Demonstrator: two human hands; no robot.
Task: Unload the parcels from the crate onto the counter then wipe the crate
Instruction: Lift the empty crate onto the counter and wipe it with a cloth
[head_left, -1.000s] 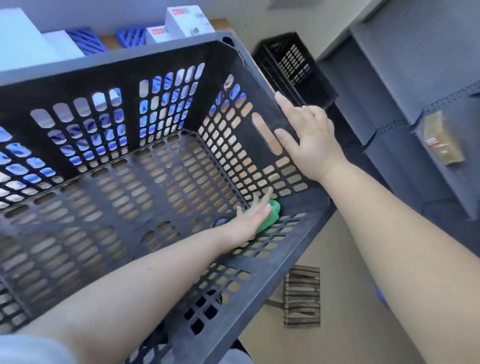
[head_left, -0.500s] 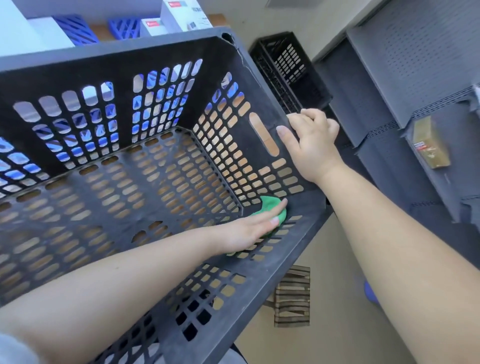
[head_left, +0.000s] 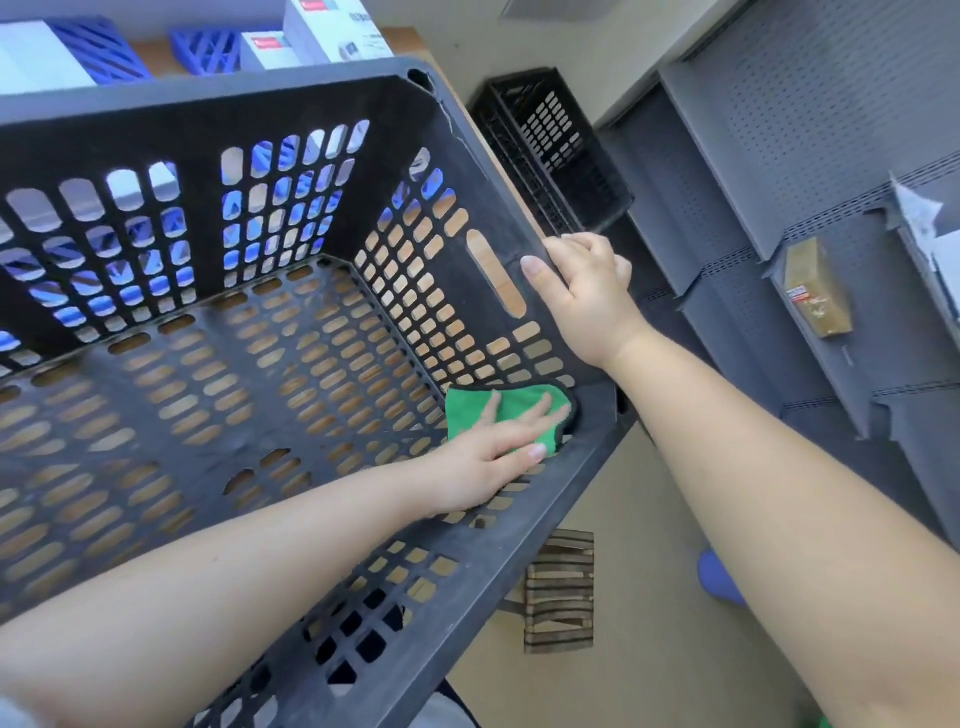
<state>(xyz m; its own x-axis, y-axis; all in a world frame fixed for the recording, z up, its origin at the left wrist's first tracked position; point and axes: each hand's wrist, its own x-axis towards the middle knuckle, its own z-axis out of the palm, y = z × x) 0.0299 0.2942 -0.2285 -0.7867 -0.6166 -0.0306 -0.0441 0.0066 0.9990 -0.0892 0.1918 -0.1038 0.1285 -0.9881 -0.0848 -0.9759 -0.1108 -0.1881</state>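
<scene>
The left hand (head_left: 488, 462) lies flat inside the dark slotted crate (head_left: 218, 364), its fingers (head_left: 524, 415) straight and slightly spread, pressing a green cloth (head_left: 467, 410) into the near right corner where floor and side wall meet; part of the cloth is hidden under the palm. The right hand (head_left: 587, 291) holds the crate's right rim just beside the handle slot, fingers (head_left: 582, 244) curled over the top edge with their tips out of sight behind the wall and the thumb laid along the inner face. The crate holds nothing but the cloth and hand. White parcels (head_left: 332, 31) and blue ones (head_left: 208, 49) stand on the bench (head_left: 156, 54) beyond the far wall, cut off by the frame's upper edge. A second black crate (head_left: 550, 150) sits to the right, beside grey shelving (head_left: 779, 156) carrying a brown packet (head_left: 815, 291) whose label is too small to read.
</scene>
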